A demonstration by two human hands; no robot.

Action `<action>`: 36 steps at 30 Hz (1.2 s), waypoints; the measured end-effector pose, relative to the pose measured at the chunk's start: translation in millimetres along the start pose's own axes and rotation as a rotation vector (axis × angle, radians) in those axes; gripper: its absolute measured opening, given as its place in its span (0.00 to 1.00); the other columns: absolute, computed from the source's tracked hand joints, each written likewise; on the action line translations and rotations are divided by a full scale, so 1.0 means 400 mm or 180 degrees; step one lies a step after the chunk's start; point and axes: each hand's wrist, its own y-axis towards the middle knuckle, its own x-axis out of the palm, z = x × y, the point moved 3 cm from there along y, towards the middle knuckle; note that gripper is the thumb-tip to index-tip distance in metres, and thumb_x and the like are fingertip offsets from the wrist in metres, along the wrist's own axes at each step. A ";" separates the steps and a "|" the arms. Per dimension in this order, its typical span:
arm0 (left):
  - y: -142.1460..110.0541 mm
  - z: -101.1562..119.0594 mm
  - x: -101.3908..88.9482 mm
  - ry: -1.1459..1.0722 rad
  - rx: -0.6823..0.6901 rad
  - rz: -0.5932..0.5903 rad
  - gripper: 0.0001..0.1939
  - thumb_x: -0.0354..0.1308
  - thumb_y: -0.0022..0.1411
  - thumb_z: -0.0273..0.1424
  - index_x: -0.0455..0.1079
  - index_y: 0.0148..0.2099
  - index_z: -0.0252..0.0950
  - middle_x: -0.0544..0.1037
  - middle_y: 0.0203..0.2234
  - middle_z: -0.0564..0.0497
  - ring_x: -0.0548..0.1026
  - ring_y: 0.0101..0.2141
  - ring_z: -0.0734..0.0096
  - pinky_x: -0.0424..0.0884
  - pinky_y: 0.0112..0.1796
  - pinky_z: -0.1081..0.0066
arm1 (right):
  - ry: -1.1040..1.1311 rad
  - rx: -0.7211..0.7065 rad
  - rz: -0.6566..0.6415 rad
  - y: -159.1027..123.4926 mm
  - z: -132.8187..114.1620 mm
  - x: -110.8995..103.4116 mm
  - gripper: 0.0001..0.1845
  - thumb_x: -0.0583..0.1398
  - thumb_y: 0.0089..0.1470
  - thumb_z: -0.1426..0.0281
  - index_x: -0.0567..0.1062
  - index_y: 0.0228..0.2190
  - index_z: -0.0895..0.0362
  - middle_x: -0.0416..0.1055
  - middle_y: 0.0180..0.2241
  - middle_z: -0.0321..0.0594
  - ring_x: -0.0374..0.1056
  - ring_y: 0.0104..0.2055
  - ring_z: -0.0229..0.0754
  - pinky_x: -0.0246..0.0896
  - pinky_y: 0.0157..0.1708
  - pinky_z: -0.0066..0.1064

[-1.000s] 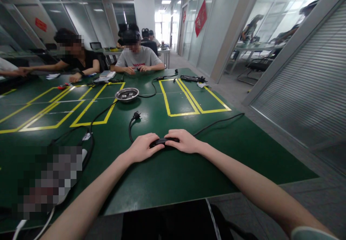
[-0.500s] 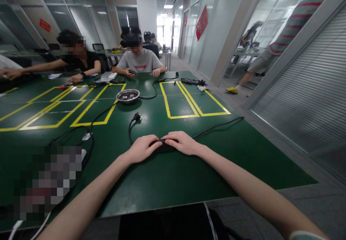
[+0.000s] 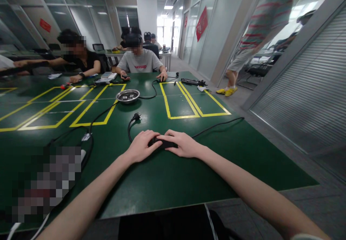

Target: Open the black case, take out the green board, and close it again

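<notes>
A black power adapter [image 3: 169, 143] lies on the green table in front of me, between my hands. My left hand [image 3: 142, 147] is closed around its left end, thumb along the near side. At the other end, my right hand [image 3: 184, 144] grips it, with fingers reaching over the top towards the left hand. Much of the adapter is hidden under my fingers. From its left side a short black cord curves up to a plug [image 3: 137, 117] lying on the table. A thin black cable [image 3: 218, 125] runs from behind my right hand towards the table's right edge.
Beyond the plug stands a steel bowl [image 3: 128, 102] with small metal parts inside. Yellow tape rectangles [image 3: 183, 117] mark the green table [image 3: 259, 160]. Black cables and a blurred-out object [image 3: 48, 186] lie at left. A folded black tripod [image 3: 193, 82] lies far right. Co-workers sit opposite; a person walks past at right.
My right hand's fingers have slid left over the adapter, showing more of its near side. The co-worker opposite has reached onto a black item. The walking person has moved left.
</notes>
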 end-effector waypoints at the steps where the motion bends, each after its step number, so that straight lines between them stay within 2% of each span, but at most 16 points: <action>1: -0.002 0.000 -0.008 0.0082 0.0113 0.0249 0.20 0.52 0.73 0.44 0.73 0.56 0.38 0.80 0.48 0.44 0.75 0.50 0.54 0.69 0.52 0.56 | 0.0031 0.0097 0.0173 0.000 0.014 -0.004 0.30 0.63 0.63 0.68 0.68 0.65 0.48 0.73 0.50 0.46 0.74 0.49 0.48 0.71 0.50 0.39; 3: -0.008 -0.001 -0.022 0.0204 0.0278 0.0646 0.23 0.54 0.73 0.42 0.68 0.64 0.39 0.76 0.57 0.41 0.71 0.58 0.51 0.64 0.59 0.52 | 0.0157 0.0397 0.0696 -0.002 0.059 -0.029 0.30 0.62 0.63 0.68 0.69 0.65 0.50 0.74 0.51 0.47 0.74 0.50 0.49 0.70 0.53 0.41; 5: -0.012 -0.004 -0.025 0.0222 0.0373 0.0729 0.23 0.53 0.74 0.41 0.67 0.65 0.40 0.74 0.59 0.41 0.69 0.59 0.51 0.63 0.61 0.51 | 0.0318 0.0818 0.1428 -0.011 0.124 -0.076 0.29 0.62 0.61 0.65 0.71 0.63 0.52 0.75 0.53 0.48 0.73 0.54 0.52 0.68 0.57 0.44; 9: -0.012 -0.006 -0.002 0.0036 0.0516 0.0305 0.19 0.54 0.74 0.39 0.70 0.62 0.40 0.76 0.57 0.42 0.71 0.58 0.52 0.65 0.60 0.50 | 0.0418 0.1818 0.2950 -0.073 0.269 -0.198 0.30 0.63 0.57 0.57 0.76 0.57 0.59 0.77 0.53 0.52 0.72 0.55 0.57 0.64 0.60 0.51; 11: -0.011 -0.005 0.009 -0.0035 0.0547 0.0169 0.18 0.56 0.74 0.39 0.71 0.61 0.41 0.76 0.57 0.43 0.71 0.58 0.53 0.66 0.60 0.50 | 0.0240 0.2150 0.3462 -0.116 0.322 -0.247 0.32 0.62 0.55 0.57 0.75 0.57 0.62 0.77 0.52 0.54 0.72 0.55 0.57 0.63 0.61 0.51; 12: -0.010 -0.005 0.013 -0.0056 0.0549 0.0135 0.17 0.56 0.74 0.39 0.72 0.60 0.41 0.76 0.57 0.43 0.71 0.58 0.53 0.67 0.59 0.50 | 0.0128 0.2267 0.3569 -0.136 0.341 -0.263 0.32 0.62 0.55 0.59 0.75 0.56 0.63 0.77 0.53 0.55 0.72 0.55 0.57 0.63 0.61 0.50; 15: -0.009 -0.006 0.017 -0.0092 0.0524 0.0098 0.16 0.57 0.73 0.38 0.73 0.59 0.41 0.77 0.56 0.43 0.72 0.58 0.53 0.68 0.58 0.50 | -0.0268 0.2578 0.3421 -0.182 0.374 -0.279 0.30 0.61 0.55 0.63 0.75 0.57 0.62 0.77 0.53 0.53 0.72 0.55 0.56 0.65 0.59 0.48; 21: -0.011 -0.016 0.020 -0.0161 0.0485 0.0051 0.16 0.58 0.72 0.37 0.73 0.59 0.42 0.78 0.55 0.44 0.73 0.56 0.55 0.70 0.58 0.51 | -0.1001 0.3446 0.2134 -0.205 0.388 -0.243 0.27 0.62 0.57 0.65 0.76 0.58 0.54 0.78 0.50 0.51 0.74 0.52 0.59 0.69 0.54 0.47; 26: -0.011 -0.023 0.029 -0.0161 0.0437 0.0001 0.16 0.59 0.72 0.36 0.73 0.58 0.40 0.79 0.54 0.44 0.73 0.56 0.55 0.70 0.58 0.51 | -0.1468 0.4146 0.1957 -0.216 0.389 -0.249 0.29 0.59 0.63 0.61 0.71 0.63 0.54 0.74 0.54 0.56 0.74 0.52 0.60 0.69 0.51 0.49; 31: -0.012 -0.021 0.026 -0.0161 0.0399 -0.0055 0.15 0.60 0.71 0.35 0.74 0.58 0.41 0.79 0.54 0.45 0.73 0.56 0.56 0.70 0.58 0.52 | -0.1535 0.4195 0.1690 -0.213 0.409 -0.253 0.30 0.58 0.63 0.60 0.69 0.64 0.54 0.72 0.54 0.56 0.73 0.52 0.60 0.69 0.51 0.48; 36: -0.012 -0.019 0.024 -0.0149 0.0370 -0.0077 0.14 0.60 0.71 0.35 0.74 0.57 0.41 0.79 0.54 0.45 0.74 0.56 0.56 0.69 0.58 0.52 | -0.1567 0.4068 0.1311 -0.223 0.437 -0.255 0.33 0.58 0.62 0.59 0.68 0.65 0.53 0.63 0.61 0.55 0.74 0.52 0.58 0.70 0.49 0.46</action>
